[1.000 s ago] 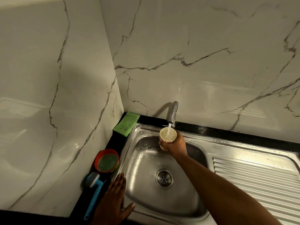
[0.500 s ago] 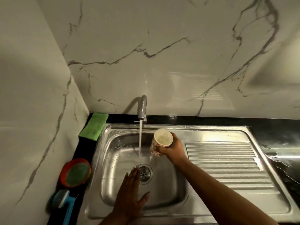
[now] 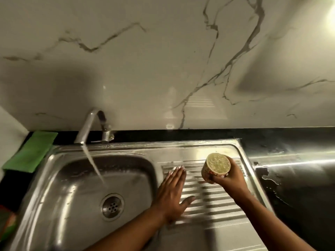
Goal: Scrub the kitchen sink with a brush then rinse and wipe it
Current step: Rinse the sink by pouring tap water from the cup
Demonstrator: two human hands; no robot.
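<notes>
Tipping is the chief risk: the brimming cup (image 3: 216, 166) is gripped by the curled fingers (image 3: 220, 177) of the right hand (image 3: 229, 175), above the ridged drainboard (image 3: 213, 201) of the sink (image 3: 163, 147). If it is emptied too fast, water may be thrown past those fingers onto the wet bench (image 3: 299, 178). The left hand (image 3: 172, 193) is laid flat on the ridges, its fingers (image 3: 176, 175) straight and holding nothing, just beside the cup. A slip on wet steel is possible. Water is run from the tap (image 3: 87, 127) into the basin (image 3: 68, 187), beyond the left fingers.

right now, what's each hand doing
Left hand: open, fingers straight, on or just over the drainboard.
Right hand: holding a cup.
</notes>
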